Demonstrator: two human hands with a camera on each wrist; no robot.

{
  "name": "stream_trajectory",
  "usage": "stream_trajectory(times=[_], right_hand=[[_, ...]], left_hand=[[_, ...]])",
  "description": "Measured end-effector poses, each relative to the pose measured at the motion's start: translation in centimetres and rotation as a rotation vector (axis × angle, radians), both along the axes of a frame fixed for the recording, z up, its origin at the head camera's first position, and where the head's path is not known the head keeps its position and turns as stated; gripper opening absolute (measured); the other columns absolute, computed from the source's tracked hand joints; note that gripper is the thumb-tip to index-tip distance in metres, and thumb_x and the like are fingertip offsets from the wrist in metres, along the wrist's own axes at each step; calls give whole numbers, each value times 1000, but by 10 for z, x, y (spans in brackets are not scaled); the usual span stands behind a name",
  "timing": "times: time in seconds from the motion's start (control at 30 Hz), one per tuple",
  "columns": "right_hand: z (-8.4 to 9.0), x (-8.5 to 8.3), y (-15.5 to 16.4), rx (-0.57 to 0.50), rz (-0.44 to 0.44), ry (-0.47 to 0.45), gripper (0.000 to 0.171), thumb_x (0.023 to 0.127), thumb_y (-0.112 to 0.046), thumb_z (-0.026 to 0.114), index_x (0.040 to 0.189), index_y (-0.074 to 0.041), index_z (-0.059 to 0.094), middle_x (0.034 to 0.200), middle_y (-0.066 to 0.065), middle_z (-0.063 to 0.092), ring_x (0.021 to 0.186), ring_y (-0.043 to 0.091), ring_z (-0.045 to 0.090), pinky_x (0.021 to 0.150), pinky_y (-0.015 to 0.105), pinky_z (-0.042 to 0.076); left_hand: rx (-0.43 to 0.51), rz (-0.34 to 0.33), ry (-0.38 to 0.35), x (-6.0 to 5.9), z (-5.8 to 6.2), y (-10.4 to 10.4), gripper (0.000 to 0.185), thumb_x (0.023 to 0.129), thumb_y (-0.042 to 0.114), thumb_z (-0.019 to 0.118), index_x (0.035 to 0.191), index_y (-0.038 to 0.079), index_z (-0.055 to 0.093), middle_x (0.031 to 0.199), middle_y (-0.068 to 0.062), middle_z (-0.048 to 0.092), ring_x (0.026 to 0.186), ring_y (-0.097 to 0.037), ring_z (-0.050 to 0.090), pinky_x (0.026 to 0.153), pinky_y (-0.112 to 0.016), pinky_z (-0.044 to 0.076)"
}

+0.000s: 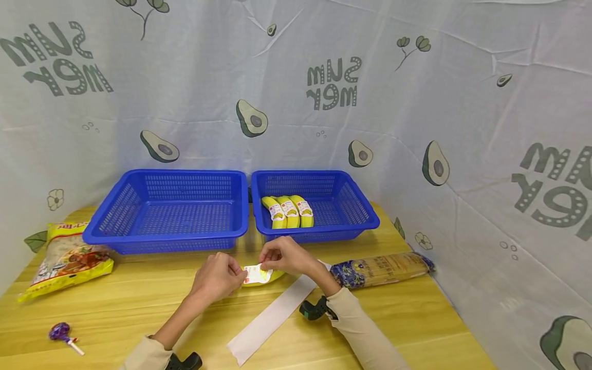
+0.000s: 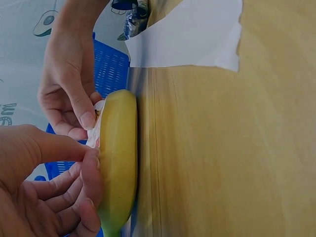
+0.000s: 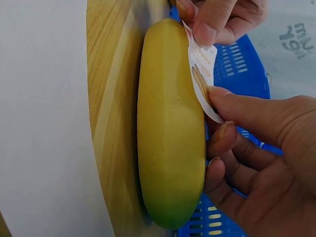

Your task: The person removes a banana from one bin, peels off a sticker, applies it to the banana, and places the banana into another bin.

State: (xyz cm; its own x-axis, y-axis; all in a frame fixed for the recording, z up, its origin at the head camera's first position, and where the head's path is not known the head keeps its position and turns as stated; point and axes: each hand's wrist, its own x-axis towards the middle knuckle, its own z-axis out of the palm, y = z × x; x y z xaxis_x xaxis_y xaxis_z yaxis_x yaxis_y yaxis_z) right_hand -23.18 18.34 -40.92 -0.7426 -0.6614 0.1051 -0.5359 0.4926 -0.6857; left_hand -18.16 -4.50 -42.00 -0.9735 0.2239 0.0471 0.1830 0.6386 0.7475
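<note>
A yellow banana (image 3: 170,123) with a greenish end lies crosswise on the table in front of the baskets. On its upper side is a white printed label (image 1: 256,274) with a banana picture. My left hand (image 1: 218,277) pinches the label's left end between thumb and forefinger. The opposite end is pinched by my right hand (image 1: 285,255), its other fingers loosely curled beside the fruit. In the right wrist view the label's edge (image 3: 213,114) stands away from the peel near the right thumb. A white paper strip (image 1: 273,321) runs diagonally under the right forearm.
At the back, one blue basket (image 1: 162,240) stands left of another blue basket (image 1: 319,234) holding three labelled bananas (image 1: 290,212). A yellow food bag (image 1: 69,259) is far left, a purple lollipop (image 1: 60,332) front left, and a long printed packet (image 1: 384,270) right.
</note>
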Motion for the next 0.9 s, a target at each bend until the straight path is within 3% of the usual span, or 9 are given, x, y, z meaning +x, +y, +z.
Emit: stream_trajectory(times=[0.23, 0.4, 0.6, 0.9], right_hand=[[2, 2, 0, 23, -13, 12, 6, 95, -1, 82, 98, 1, 77, 84, 6, 76, 71, -1, 64, 69, 20, 59], [2, 3, 1, 25, 6, 23, 8, 94, -1, 82, 99, 2, 77, 82, 5, 75, 68, -2, 61, 66, 19, 57], [0, 3, 3, 13, 64, 59, 4, 96, 1, 80, 98, -3, 81, 88, 5, 72, 72, -2, 61, 67, 20, 56], [2, 3, 0, 35, 79, 67, 8, 94, -3, 83, 102, -3, 85, 91, 5, 73, 72, -3, 58, 66, 18, 54]], left_hand=[[-30, 24, 21, 0, 1, 2, 29, 89, 11, 86, 64, 14, 71, 50, 8, 60, 46, -12, 58, 44, -28, 43], [-47, 10, 114, 1, -2, 4, 30, 84, 8, 89, 65, 16, 67, 59, 8, 62, 56, -12, 57, 50, -31, 46], [4, -33, 190, 2, -8, 8, 25, 79, 6, 94, 76, 17, 72, 62, 9, 61, 57, -9, 55, 52, -31, 46], [25, 9, 183, 3, -11, 14, 17, 80, 9, 96, 90, 16, 84, 59, 10, 60, 54, -9, 53, 48, -28, 43]])
